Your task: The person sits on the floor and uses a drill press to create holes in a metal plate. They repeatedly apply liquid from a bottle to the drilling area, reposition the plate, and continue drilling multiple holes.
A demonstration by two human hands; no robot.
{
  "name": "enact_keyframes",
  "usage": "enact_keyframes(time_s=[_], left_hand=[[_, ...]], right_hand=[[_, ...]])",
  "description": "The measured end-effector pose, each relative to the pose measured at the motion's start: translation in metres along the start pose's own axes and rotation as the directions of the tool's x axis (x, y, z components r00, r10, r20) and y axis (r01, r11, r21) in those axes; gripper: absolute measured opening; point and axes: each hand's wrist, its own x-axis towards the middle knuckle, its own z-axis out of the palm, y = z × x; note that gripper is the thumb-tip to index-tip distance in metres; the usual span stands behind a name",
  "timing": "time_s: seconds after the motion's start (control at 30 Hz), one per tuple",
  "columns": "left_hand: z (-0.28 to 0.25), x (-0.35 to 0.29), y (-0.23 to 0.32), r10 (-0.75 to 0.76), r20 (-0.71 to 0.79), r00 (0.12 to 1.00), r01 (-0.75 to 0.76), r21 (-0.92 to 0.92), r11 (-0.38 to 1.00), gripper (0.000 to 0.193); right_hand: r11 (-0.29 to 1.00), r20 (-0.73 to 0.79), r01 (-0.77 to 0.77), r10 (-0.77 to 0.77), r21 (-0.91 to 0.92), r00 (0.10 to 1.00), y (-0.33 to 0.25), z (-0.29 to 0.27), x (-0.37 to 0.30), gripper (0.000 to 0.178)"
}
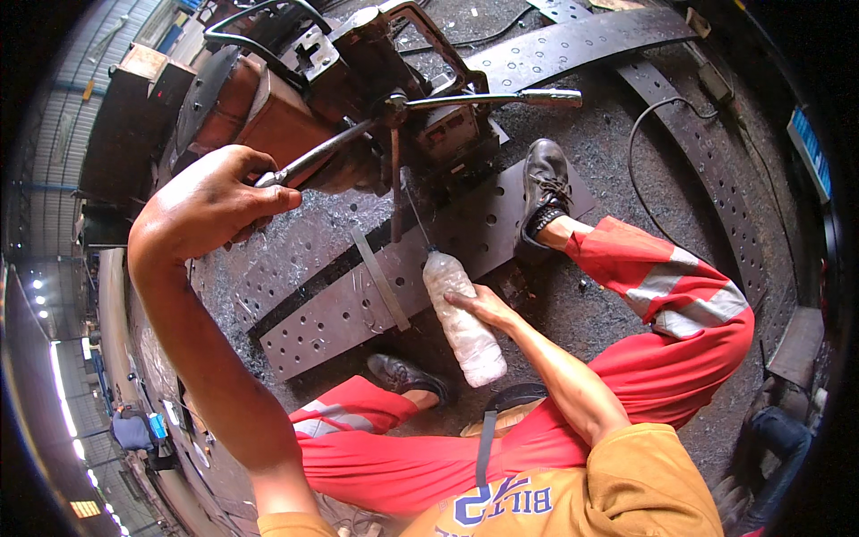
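My left hand [219,201] is closed round the grip end of one spoke of a feed handle [331,143]. The spokes meet at a hub on a dark drilling machine [358,58], which stands over a perforated steel plate [456,233]. My right hand [483,309] grips a whitish plastic squeeze bottle [465,336], tilted with its cap toward the machine. From the cap a thin line runs up to the drill area; I cannot tell whether it is a nozzle or a jet of liquid. The cutting tip is hard to make out among the dark parts.
A flat metal bar [380,279] lies across the plate. Metal shavings [340,210] are scattered around. A curved perforated strip [582,49] and another strip [689,152] lie beyond, with a black cable [633,148]. My black shoe [544,183] is beside the plate. A person [134,430] is far left.
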Motion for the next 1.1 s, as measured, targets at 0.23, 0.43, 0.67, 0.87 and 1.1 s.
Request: enact_keyframes(time_s=[0.23,0.43,0.67,0.87,1.1], left_hand=[[-0.0003,0.0008,-0.0013,0.002,0.004,1.0,-0.002,0.003,1.0,0.026],[0.0005,0.0005,-0.0021,0.0,0.008,1.0,0.0,-0.001,1.0,0.026],[0.002,-0.0022,-0.0013,0.007,-0.045,0.999,-0.006,0.024,1.0,0.025],[0.0035,-0.0037,-0.0036,0.035,-0.072,0.997,-0.035,0.007,0.999,0.025],[0.0049,-0.0024,-0.0072,0.027,-0.068,0.997,-0.027,0.0,1.0,0.025]], right_hand=[[0.998,0.026,-0.025,0.027,-0.054,0.999,-0.0005,-0.003,-0.0006,0.069],[1.0,0.035,0.005,-0.005,-0.004,0.999,-0.0053,0.0006,-0.0079,0.07],[0.999,0.008,-0.007,0.007,-0.039,1.0,0.0006,-0.0041,-0.0011,0.069],[0.999,0.01,0.003,-0.003,-0.033,1.0,0.0022,-0.003,-0.0009,0.066],[0.998,-0.002,-0.005,0.005,-0.066,1.0,-0.0022,-0.0026,-0.0033,0.066]])
